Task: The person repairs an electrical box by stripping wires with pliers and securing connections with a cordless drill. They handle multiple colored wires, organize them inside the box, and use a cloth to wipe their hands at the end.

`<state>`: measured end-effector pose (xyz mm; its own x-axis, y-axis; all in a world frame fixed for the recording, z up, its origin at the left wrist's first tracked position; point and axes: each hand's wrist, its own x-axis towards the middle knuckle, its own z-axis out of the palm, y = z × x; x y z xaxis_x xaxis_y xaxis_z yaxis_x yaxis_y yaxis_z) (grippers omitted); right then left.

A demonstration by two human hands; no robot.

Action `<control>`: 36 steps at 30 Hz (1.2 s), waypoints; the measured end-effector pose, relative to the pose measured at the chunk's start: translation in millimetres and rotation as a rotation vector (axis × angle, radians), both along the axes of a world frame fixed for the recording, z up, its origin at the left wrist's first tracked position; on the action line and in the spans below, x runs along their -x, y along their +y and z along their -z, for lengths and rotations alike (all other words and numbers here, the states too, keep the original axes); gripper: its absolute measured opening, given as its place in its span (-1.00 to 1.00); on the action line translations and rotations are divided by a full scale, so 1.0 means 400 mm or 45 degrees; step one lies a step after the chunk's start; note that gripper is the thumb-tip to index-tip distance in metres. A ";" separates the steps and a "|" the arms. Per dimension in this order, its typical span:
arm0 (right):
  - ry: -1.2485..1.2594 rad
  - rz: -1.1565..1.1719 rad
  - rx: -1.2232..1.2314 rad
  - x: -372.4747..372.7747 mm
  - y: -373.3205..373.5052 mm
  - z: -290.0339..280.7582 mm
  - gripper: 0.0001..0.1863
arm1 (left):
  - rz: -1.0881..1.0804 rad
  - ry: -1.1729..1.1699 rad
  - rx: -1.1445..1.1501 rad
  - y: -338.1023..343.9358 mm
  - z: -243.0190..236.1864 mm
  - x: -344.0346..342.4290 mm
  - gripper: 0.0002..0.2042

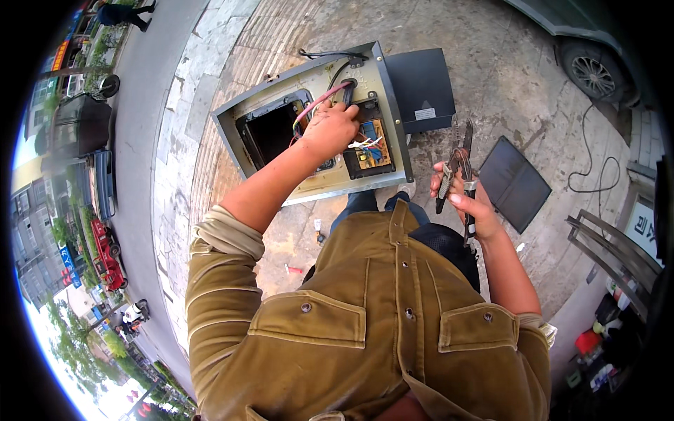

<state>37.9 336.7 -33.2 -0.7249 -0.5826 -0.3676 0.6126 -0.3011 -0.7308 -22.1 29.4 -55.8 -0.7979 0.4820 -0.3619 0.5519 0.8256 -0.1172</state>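
Observation:
My left hand (330, 130) reaches into an open grey metal housing (222, 130), its fingers curled on wires just below a hole where a pink wire (328, 94) and dark cables come through. Right of that hand is a circuit board (375, 153) with white and coloured leads; to its left is a dark rectangular opening (270, 130). My right hand (477, 210) grips pliers-like tools (456, 175) with dark and silver handles, held apart from the housing, at its right. A dark grey panel (414, 88) adjoins the housing's right side.
A flat black panel (514, 184) lies on the pavement by a loose cable (590, 172). A car (590, 70) stands upper right, a metal frame (611, 252) at right. A small red object (293, 270) lies near my legs. A person (125, 12) and vehicles are on the street at left.

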 end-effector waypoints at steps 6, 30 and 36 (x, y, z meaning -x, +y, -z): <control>0.029 -0.015 -0.006 -0.018 0.004 -0.015 -0.31 | -0.026 -0.030 -0.136 0.001 0.031 0.021 -0.87; 0.053 0.128 0.015 -0.029 0.034 -0.015 -0.28 | -0.028 -0.118 -0.052 0.013 0.043 -0.037 -0.86; 0.035 0.098 -0.015 -0.029 0.033 -0.018 -0.26 | -0.050 0.009 -0.002 0.030 0.091 -0.071 -0.88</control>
